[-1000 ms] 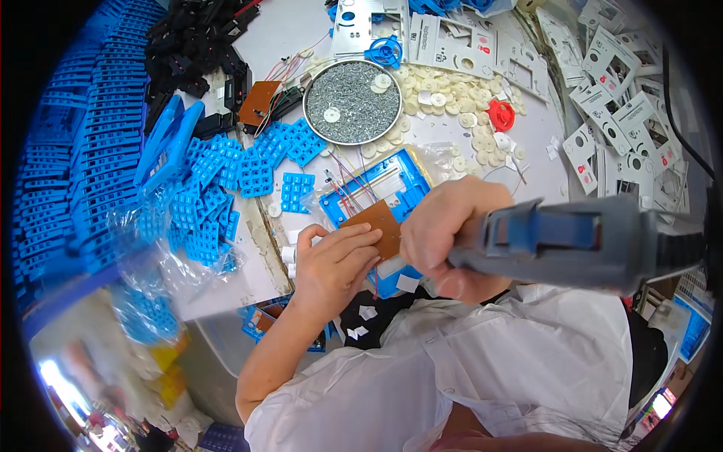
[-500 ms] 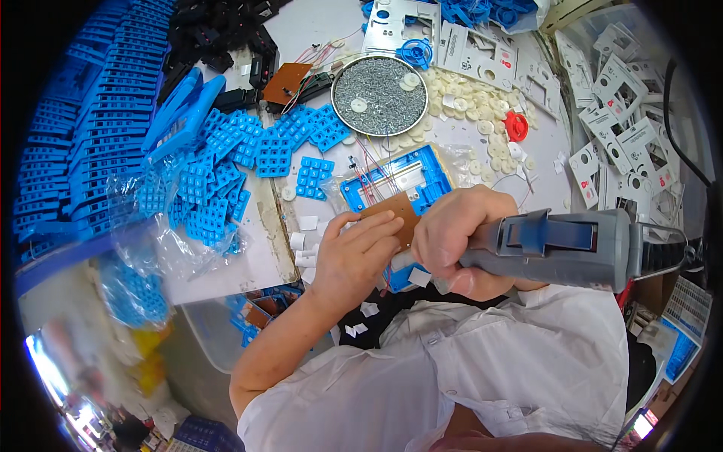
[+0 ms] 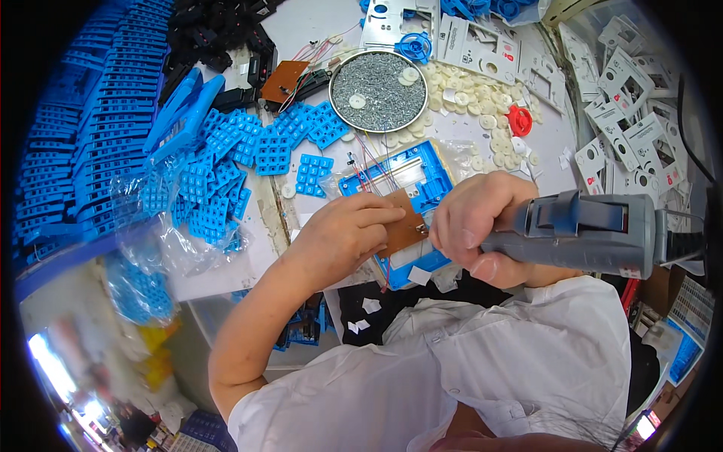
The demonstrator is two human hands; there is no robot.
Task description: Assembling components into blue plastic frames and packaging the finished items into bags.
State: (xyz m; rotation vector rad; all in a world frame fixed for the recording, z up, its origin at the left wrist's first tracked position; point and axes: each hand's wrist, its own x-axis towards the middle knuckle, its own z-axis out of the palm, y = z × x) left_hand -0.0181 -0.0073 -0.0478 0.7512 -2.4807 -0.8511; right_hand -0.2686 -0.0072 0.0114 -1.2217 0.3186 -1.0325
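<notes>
A brown circuit board (image 3: 401, 234) lies in a blue plastic housing (image 3: 435, 175), with thin coloured wires running out of it. My left hand (image 3: 349, 229) is bent over the board's left side, fingers curled against it; the thumb is hidden. Wrapped in my right hand (image 3: 482, 226) is a grey electric screwdriver (image 3: 591, 233), lying nearly level with its cable end to the right. Its front end points at the board's right edge, where a small metal part shows; whether the tip touches is hard to see.
A round tray (image 3: 334, 113) of screws stands beyond the housing. Blue keypads (image 3: 273, 151) are heaped to the left, near stacked blue housings (image 3: 113, 128). Cream discs (image 3: 501, 143) and a red ring (image 3: 520, 120) lie to the right, with white panels (image 3: 629, 90) in a bin.
My left hand has shifted left, and its fingers have gone from stretched to curled. My right hand and the screwdriver have moved slightly right, baring the board's right edge.
</notes>
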